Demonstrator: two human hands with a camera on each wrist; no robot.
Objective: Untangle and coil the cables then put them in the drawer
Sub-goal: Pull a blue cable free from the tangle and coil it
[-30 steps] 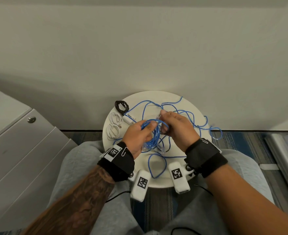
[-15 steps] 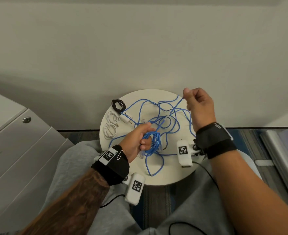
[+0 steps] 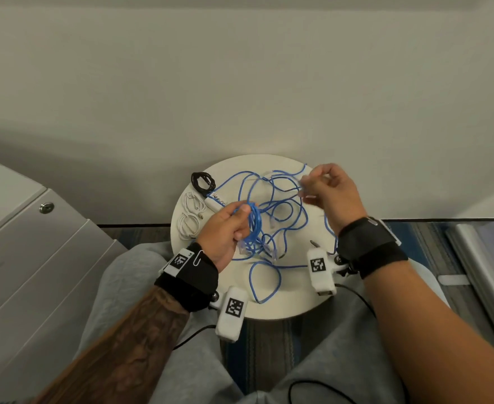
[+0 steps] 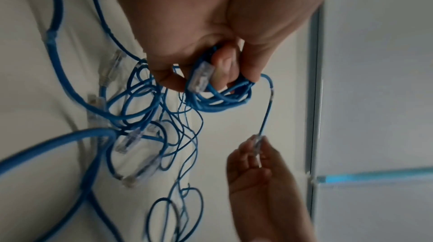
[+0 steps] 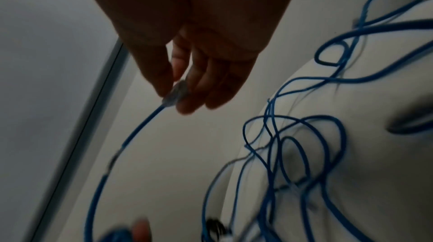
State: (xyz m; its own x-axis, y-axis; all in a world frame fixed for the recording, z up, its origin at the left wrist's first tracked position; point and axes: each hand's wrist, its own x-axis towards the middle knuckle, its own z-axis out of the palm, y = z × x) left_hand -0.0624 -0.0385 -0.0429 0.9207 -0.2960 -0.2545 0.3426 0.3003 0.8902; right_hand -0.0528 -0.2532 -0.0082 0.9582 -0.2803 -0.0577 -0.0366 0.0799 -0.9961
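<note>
A tangle of thin blue network cables (image 3: 272, 211) lies on a round white table (image 3: 292, 304). My left hand (image 3: 238, 225) grips a small coil of blue cable (image 3: 254, 225) above the table's left half. In the left wrist view the coil (image 4: 222, 101) hangs from curled fingers (image 4: 225, 71) beside a clear plug (image 4: 200, 76). My right hand (image 3: 312, 186) is raised over the table's far right. It pinches the clear plug (image 5: 175, 94) at the free end of the strand running back to the coil.
A coiled black cable (image 3: 201, 182) and a coiled white cable (image 3: 190, 217) lie at the table's far left edge. A grey drawer cabinet (image 3: 36, 272) with a lock (image 3: 46, 207) stands to the left, all drawers closed. A wall runs right behind the table.
My right hand left the coil, drew a blue strand up to the far right, and now holds its plug end slightly lower. The left hand kept the coil.
</note>
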